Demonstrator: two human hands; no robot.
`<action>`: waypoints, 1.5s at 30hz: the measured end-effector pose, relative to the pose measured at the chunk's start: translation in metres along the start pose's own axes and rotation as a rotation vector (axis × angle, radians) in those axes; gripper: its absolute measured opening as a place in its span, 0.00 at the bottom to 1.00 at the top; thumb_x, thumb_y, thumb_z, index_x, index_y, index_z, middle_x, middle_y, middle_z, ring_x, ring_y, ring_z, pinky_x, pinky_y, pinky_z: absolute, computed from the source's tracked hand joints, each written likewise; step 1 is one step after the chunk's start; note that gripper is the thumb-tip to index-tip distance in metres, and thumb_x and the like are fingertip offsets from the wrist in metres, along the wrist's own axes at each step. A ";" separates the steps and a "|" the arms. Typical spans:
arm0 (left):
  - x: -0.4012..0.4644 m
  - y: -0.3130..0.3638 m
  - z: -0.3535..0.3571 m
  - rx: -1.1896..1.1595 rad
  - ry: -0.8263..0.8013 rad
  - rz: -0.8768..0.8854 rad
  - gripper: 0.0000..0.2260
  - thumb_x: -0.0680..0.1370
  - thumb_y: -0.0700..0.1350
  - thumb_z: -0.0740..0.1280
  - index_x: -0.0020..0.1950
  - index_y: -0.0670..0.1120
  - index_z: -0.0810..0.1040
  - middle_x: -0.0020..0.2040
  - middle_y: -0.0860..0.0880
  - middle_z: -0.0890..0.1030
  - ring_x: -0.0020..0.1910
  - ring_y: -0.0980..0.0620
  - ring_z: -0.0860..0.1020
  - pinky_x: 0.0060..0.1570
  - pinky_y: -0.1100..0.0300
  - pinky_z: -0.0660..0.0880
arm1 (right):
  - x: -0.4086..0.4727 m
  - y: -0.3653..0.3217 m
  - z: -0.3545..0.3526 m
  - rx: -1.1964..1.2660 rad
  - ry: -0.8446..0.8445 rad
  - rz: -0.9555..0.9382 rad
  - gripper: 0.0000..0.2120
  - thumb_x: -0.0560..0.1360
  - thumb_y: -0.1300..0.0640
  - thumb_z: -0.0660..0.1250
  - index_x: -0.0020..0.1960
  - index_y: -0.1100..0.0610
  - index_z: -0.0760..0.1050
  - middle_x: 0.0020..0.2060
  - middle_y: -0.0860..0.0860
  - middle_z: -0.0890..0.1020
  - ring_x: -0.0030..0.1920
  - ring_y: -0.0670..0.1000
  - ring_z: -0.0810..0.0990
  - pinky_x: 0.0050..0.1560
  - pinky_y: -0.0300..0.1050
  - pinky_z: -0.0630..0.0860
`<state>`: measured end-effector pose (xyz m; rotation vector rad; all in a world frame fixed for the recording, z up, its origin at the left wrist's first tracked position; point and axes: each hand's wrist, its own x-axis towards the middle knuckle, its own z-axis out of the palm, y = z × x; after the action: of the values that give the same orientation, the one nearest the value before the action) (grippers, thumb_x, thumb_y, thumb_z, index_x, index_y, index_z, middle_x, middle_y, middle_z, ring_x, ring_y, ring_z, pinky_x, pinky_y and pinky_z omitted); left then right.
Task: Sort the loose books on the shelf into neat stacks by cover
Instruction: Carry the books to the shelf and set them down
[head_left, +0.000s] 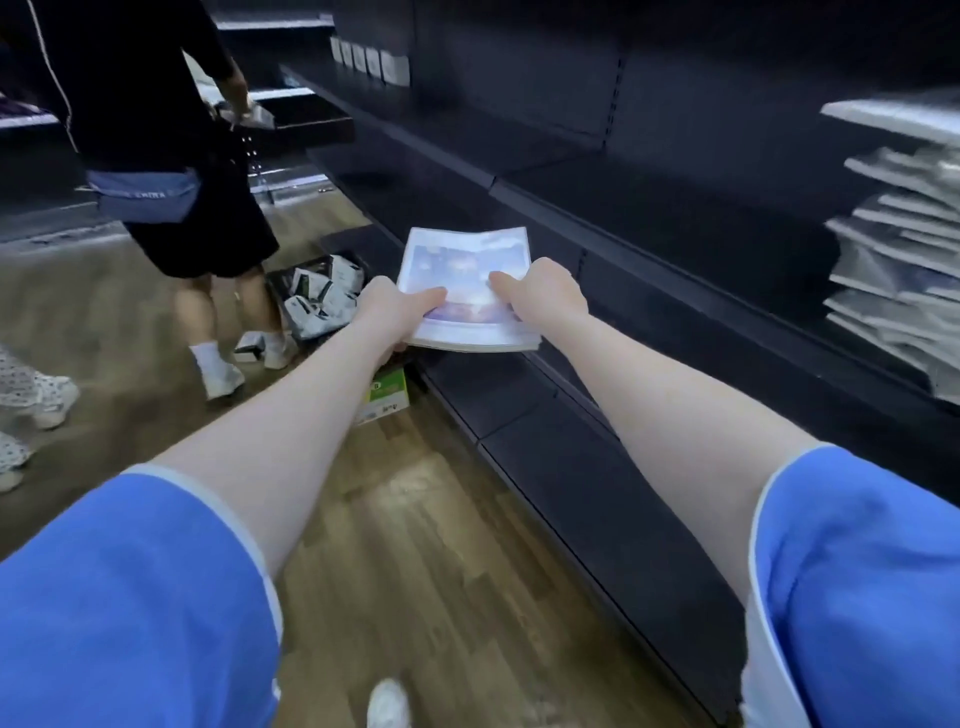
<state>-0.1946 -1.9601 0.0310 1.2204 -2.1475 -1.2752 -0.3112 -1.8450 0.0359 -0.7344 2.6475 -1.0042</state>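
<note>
We grip a small stack of books (465, 291) with both hands, left hand (387, 312) and right hand (545, 291) clasping its near corners, beside the dark shelf (649, 218).

Thin stack of blue-covered books (464, 291), flat, held above floor.

A wooden plank floor (426, 519) runs along the aisle. On the left a person in black clothes (156, 104) stands with a pale blue waist bag (145, 195) and white socks and shoes (221, 371). Just beside their feet sits a dark bin of white packets (322, 299). Nearer, a green and white box (387, 392) lies on the floor. Patterned shoes (36, 395) show at the left edge.
</note>
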 end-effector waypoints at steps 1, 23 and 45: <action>0.017 0.001 -0.005 -0.010 -0.019 0.013 0.26 0.73 0.55 0.69 0.64 0.40 0.72 0.58 0.43 0.77 0.47 0.46 0.76 0.41 0.57 0.72 | 0.010 -0.007 0.006 0.006 0.012 0.022 0.16 0.76 0.45 0.60 0.36 0.55 0.64 0.32 0.48 0.72 0.30 0.49 0.70 0.29 0.42 0.63; 0.225 0.093 0.026 0.094 -0.407 0.312 0.16 0.74 0.52 0.66 0.51 0.42 0.69 0.37 0.49 0.68 0.29 0.53 0.66 0.25 0.62 0.62 | 0.161 -0.045 -0.008 0.088 0.344 0.363 0.17 0.76 0.46 0.61 0.35 0.54 0.62 0.30 0.48 0.68 0.28 0.48 0.67 0.29 0.42 0.61; 0.379 0.203 0.157 0.080 -0.566 0.489 0.21 0.72 0.55 0.70 0.52 0.39 0.74 0.36 0.49 0.71 0.30 0.52 0.69 0.26 0.62 0.66 | 0.342 0.016 -0.067 0.096 0.466 0.531 0.23 0.79 0.42 0.59 0.60 0.61 0.73 0.51 0.53 0.78 0.51 0.56 0.79 0.43 0.44 0.73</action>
<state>-0.6121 -2.1425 0.0753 0.3128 -2.6750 -1.4222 -0.6332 -1.9764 0.0672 0.2600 2.8867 -1.2304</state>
